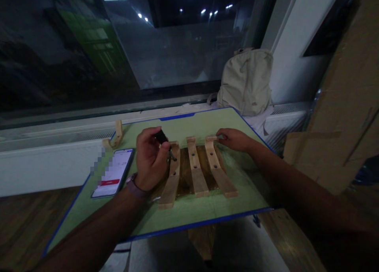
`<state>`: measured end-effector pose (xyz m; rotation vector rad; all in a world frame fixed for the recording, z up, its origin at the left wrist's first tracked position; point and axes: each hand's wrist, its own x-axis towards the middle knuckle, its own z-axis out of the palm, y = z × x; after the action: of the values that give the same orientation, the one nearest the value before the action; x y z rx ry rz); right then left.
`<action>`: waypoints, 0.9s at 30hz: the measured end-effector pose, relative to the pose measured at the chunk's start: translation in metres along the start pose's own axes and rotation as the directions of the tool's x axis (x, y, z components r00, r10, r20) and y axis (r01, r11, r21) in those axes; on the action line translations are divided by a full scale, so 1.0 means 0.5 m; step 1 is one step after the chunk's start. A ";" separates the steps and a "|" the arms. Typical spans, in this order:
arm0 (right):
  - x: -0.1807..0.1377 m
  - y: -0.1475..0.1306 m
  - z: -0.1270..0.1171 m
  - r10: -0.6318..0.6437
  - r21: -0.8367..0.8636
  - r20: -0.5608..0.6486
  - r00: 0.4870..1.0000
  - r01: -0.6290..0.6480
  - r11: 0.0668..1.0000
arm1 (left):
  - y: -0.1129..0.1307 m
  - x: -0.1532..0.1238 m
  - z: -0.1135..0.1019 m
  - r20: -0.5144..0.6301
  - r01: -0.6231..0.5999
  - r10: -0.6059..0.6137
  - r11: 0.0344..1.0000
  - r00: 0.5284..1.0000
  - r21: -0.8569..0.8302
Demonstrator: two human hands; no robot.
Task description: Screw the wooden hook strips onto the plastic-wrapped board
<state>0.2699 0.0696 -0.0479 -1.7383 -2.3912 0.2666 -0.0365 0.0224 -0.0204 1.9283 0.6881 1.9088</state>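
Three curved wooden slats lie side by side on a green mat (189, 212): a left slat (171, 177), a middle slat (196, 169) and a right slat (217, 167). My left hand (151, 157) is closed round a small black tool (161, 137) whose tip meets the upper part of the left slat, where a dark screw (172, 156) shows. My right hand (233, 139) rests with curled fingers on the far end of the right slat, pressing it down.
A phone (114, 172) with a lit screen lies on the mat's left side. A fourth curved wooden piece (115, 136) stands at the mat's far left corner. A beige backpack (247, 80) leans by the window. Cardboard (340, 106) stands at the right.
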 end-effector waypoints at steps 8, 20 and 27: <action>-0.001 -0.010 -0.006 0.017 -0.004 0.014 1.000 -0.017 1.000 | 0.015 -0.007 0.002 0.054 0.119 -0.121 0.992 0.991 0.035; -0.007 -0.019 -0.015 0.027 -0.004 0.037 0.999 -0.027 1.000 | 0.012 0.003 -0.001 0.003 0.067 -0.067 0.997 0.998 0.027; -0.009 -0.022 -0.018 0.028 0.021 0.028 0.999 -0.028 0.999 | 0.012 0.002 -0.001 0.043 -0.031 0.033 0.999 0.999 -0.036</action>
<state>0.2634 0.0626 -0.0367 -1.7717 -2.3758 0.3204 -0.0365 0.0179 -0.0163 1.9641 0.6109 1.8793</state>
